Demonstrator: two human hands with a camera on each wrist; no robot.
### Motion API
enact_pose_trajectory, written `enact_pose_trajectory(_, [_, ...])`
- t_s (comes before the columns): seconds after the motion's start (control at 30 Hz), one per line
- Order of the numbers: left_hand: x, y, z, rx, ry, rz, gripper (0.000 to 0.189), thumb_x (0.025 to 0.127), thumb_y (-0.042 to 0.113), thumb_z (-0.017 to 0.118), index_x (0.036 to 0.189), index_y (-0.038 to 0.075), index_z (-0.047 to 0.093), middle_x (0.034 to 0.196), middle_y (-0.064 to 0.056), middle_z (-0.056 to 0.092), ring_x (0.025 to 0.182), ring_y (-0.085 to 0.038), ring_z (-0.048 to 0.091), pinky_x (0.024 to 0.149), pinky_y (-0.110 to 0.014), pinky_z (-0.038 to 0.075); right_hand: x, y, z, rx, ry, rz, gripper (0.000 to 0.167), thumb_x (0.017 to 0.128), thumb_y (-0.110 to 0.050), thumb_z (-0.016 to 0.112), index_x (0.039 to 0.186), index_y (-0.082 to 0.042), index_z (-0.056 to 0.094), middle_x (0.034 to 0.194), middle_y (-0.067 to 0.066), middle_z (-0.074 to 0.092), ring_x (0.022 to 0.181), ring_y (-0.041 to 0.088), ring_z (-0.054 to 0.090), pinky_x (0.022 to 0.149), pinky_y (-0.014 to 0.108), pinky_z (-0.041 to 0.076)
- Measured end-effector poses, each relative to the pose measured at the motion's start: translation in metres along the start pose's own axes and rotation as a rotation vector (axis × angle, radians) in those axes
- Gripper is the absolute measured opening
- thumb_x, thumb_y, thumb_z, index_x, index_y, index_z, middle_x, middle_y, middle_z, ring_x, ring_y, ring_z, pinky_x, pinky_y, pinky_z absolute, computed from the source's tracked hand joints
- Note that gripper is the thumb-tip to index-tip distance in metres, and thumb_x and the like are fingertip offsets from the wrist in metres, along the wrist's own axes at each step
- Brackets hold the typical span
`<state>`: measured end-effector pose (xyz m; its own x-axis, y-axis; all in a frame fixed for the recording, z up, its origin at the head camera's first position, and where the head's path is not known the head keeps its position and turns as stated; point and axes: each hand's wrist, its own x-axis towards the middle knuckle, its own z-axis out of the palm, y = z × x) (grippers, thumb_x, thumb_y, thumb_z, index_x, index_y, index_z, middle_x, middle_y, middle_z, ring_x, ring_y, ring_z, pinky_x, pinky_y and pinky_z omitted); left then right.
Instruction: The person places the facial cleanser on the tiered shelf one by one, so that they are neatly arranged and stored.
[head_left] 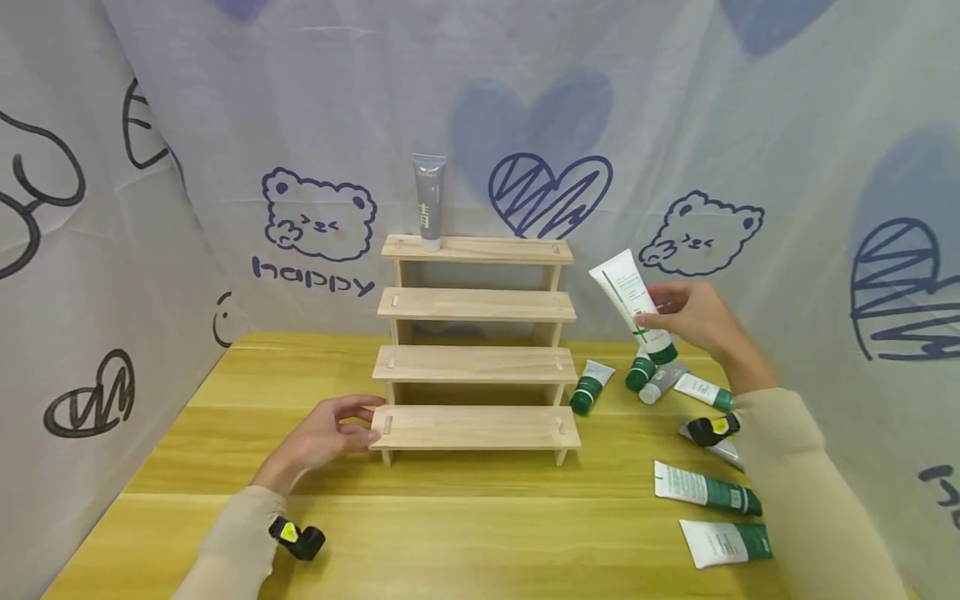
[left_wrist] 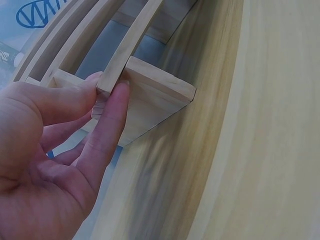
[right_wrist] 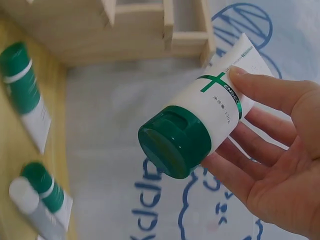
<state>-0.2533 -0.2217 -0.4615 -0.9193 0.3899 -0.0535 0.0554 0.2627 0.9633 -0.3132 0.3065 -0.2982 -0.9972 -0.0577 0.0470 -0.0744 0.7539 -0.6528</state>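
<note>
My right hand (head_left: pixel 693 315) holds a white squeeze tube (head_left: pixel 626 287) with a green cap in the air, right of the stepped wooden rack. In the right wrist view the thumb and fingers grip this tube (right_wrist: pixel 215 105), cap toward the camera. My left hand (head_left: pixel 330 433) is at the left end of the rack's lowest shelf (head_left: pixel 476 427). Seen from the left wrist, thumb and forefinger pinch that shelf's end (left_wrist: pixel 112 75). A grey tube (head_left: pixel 429 204) stands upright, cap down, on the left of the top shelf (head_left: pixel 495 250).
Right of the rack, several tubes lie on the wooden table (head_left: pixel 450 533), among them a green-and-white tube (head_left: pixel 591 387), a grey tube (head_left: pixel 660 385) and a white tube (head_left: pixel 705 392). Nearer lie two more green-and-white tubes, one a larger tube (head_left: pixel 723 543). A printed cloth (head_left: pixel 420 75) hangs behind.
</note>
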Motion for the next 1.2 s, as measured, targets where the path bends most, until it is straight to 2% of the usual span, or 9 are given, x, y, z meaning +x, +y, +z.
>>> enact_pose_trajectory(0.27, [0.0, -0.001, 0.002, -0.023, 0.002, -0.013, 0.062, 0.095, 0.003, 0.071, 0.15, -0.007, 0.044, 0.132, -0.031, 0.055, 0.102, -0.02, 0.071, 0.087, -0.031, 0.066, 0.011, -0.024, 0.012, 0.055, 0.059, -0.011, 0.069, 0.089, -0.034, 0.082, 0.147, -0.008, 0.055, 0.139, 0.021, 0.062, 0.126, 0.039, 0.059, 0.111, 0.06, 0.05])
enact_pose_trajectory(0.57, [-0.003, 0.0, 0.0, -0.016, 0.004, -0.013, 0.061, 0.096, 0.004, 0.07, 0.15, -0.006, 0.044, 0.133, -0.033, 0.054, 0.102, -0.02, 0.07, 0.087, -0.031, 0.066, 0.019, -0.052, 0.019, 0.166, 0.088, -0.04, 0.065, 0.091, -0.03, 0.08, 0.146, -0.006, 0.054, 0.146, 0.02, 0.058, 0.13, 0.038, 0.057, 0.108, 0.054, 0.054])
enact_pose_trajectory(0.73, [-0.003, -0.001, 0.0, -0.011, 0.009, -0.011, 0.061, 0.096, 0.005, 0.071, 0.15, -0.006, 0.044, 0.133, -0.032, 0.054, 0.103, -0.021, 0.07, 0.087, -0.032, 0.066, 0.023, -0.065, 0.024, 0.208, 0.096, -0.024, 0.067, 0.091, -0.03, 0.08, 0.148, -0.007, 0.053, 0.149, 0.018, 0.056, 0.132, 0.037, 0.056, 0.108, 0.052, 0.053])
enact_pose_trajectory(0.93, [-0.003, -0.001, 0.001, -0.006, 0.011, -0.009, 0.061, 0.096, 0.006, 0.071, 0.15, -0.005, 0.045, 0.134, -0.032, 0.054, 0.103, -0.021, 0.07, 0.087, -0.032, 0.066, 0.029, -0.078, 0.028, 0.255, 0.099, -0.053, 0.064, 0.091, -0.027, 0.08, 0.145, -0.005, 0.055, 0.147, 0.017, 0.059, 0.127, 0.035, 0.059, 0.1, 0.045, 0.056])
enact_pose_trajectory(1.2, [-0.002, 0.001, 0.001, -0.011, 0.013, -0.013, 0.061, 0.096, 0.006, 0.071, 0.151, -0.005, 0.044, 0.134, -0.031, 0.055, 0.102, -0.02, 0.07, 0.087, -0.031, 0.066, 0.037, -0.097, 0.035, 0.273, 0.105, -0.07, 0.063, 0.09, -0.025, 0.081, 0.145, -0.007, 0.055, 0.147, 0.015, 0.059, 0.128, 0.033, 0.059, 0.102, 0.046, 0.057])
